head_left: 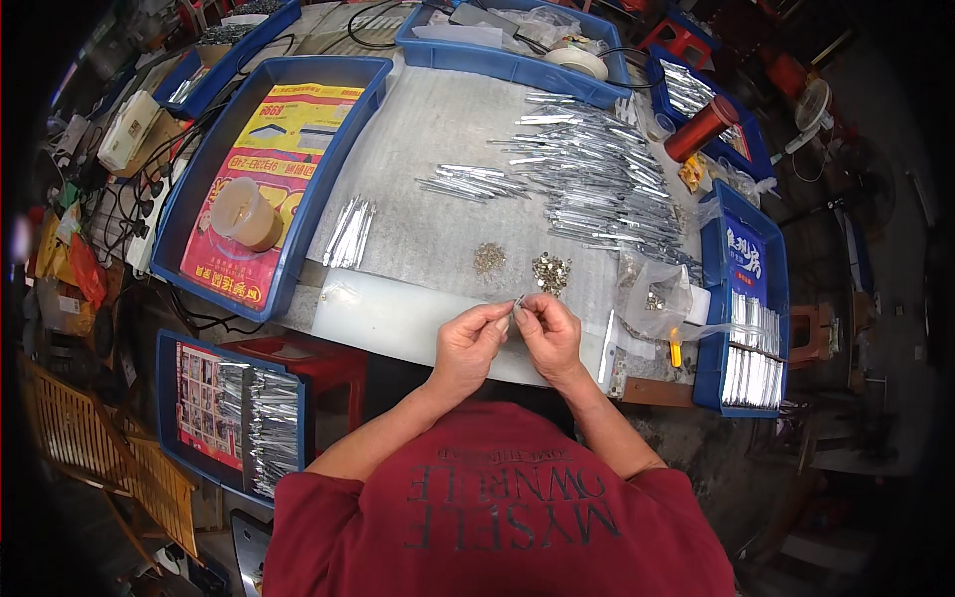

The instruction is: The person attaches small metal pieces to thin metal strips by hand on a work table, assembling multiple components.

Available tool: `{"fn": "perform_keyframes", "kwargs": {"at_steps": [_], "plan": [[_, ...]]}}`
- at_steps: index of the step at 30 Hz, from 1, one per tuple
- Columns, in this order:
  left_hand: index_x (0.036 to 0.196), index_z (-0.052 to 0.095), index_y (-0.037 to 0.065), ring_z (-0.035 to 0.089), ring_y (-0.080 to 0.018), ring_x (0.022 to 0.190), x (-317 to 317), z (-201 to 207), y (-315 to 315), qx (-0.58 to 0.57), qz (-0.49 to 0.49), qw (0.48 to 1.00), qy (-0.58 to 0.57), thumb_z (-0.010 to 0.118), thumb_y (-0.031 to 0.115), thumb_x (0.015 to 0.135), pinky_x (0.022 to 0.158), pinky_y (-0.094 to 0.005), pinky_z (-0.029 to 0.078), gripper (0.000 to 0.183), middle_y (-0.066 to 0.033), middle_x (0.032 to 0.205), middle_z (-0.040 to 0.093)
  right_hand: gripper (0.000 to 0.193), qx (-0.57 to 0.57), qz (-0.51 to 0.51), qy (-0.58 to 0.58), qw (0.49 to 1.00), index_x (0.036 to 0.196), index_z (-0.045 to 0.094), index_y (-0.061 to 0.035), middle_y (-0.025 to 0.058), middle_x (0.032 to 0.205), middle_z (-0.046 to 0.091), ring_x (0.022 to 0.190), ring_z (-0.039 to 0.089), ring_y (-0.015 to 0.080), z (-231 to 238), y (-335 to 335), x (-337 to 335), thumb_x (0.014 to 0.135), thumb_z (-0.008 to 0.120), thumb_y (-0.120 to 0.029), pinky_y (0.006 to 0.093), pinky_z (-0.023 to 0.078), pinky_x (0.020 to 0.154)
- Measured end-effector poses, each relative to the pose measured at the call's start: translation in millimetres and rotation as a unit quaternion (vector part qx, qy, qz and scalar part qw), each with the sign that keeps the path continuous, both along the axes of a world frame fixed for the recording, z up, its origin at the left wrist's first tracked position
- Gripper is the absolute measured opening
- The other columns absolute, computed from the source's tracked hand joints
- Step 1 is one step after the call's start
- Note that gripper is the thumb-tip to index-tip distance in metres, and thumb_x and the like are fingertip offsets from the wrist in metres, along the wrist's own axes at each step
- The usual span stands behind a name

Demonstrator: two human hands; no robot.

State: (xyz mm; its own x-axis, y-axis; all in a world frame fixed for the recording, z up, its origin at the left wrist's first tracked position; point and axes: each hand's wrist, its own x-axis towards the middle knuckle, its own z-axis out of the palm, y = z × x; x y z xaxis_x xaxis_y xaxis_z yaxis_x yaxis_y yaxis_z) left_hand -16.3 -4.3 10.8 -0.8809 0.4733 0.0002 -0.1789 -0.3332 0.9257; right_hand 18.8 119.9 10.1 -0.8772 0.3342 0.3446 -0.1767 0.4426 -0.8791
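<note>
My left hand (472, 343) and my right hand (549, 336) meet over the near edge of the table, fingertips pinched together. Between them is a thin, small metal piece (516, 304), mostly hidden by the fingers. Just beyond my right hand lies a heap of small shiny metal parts (550, 271), with a flatter pile of tiny brownish parts (489, 259) to its left. A white board (383, 316) lies under the hands. Many slim silver metal strips (607, 184) are heaped farther off, and a smaller bunch of strips (348, 233) lies at the left.
At left stands a blue tray (284, 269) holding a plastic cup (245, 214). Another blue tray (164, 398) with strips sits lower left. To the right are a clear plastic bag (657, 289), an orange-handled tool (675, 350), a blue tray (708, 368) and a red cylinder (702, 129).
</note>
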Motion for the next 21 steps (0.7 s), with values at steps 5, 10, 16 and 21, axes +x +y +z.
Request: {"fn": "perform_keyframes", "kwargs": {"at_steps": [5,10,16,21], "plan": [[0.1,0.055,0.001,0.037,-0.0003,0.049,1,-3,3,-0.038,0.026,0.993,0.11,0.05,0.003,0.081,0.04,-0.0134,0.029,0.02,-0.0008,0.068,0.052,0.01,-0.016,-0.004,-0.009,1.0,0.076,0.051,0.0002,0.0036,0.061,0.049,0.053,0.044,0.0097,3,-4,2,0.078,0.054,-0.009,0.0221,0.036,0.047],[0.1,0.055,0.001,0.038,-0.0007,0.05,1,-9,10,-0.047,0.053,0.978,0.195,0.05,0.003,0.081,0.042,-0.0142,0.03,0.02,-0.0014,0.069,0.052,0.01,-0.039,-0.018,-0.022,0.999,0.075,0.05,-0.0002,0.0087,0.061,0.049,0.052,0.047,0.0164,-3,-3,5,0.078,0.053,-0.009,0.0273,0.038,0.047],[0.101,0.055,0.001,0.041,-0.0022,0.055,3,-10,10,-0.067,0.021,0.985,0.159,0.049,0.004,0.082,0.046,-0.0154,0.034,0.02,-0.0014,0.072,0.052,0.01,-0.053,-0.039,-0.029,0.997,0.074,0.047,-0.0001,0.0095,0.059,0.047,0.05,0.044,0.0183,-6,-2,6,0.079,0.051,-0.008,0.0285,0.036,0.046],[0.101,0.055,0.001,0.04,-0.002,0.054,5,-10,11,-0.048,-0.015,0.994,0.095,0.05,0.004,0.081,0.046,-0.0153,0.033,0.02,-0.0012,0.071,0.052,0.01,-0.015,-0.042,-0.029,0.999,0.072,0.047,-0.0002,0.0097,0.059,0.047,0.049,0.045,0.0197,-5,1,8,0.077,0.052,-0.006,0.029,0.036,0.045]]}}
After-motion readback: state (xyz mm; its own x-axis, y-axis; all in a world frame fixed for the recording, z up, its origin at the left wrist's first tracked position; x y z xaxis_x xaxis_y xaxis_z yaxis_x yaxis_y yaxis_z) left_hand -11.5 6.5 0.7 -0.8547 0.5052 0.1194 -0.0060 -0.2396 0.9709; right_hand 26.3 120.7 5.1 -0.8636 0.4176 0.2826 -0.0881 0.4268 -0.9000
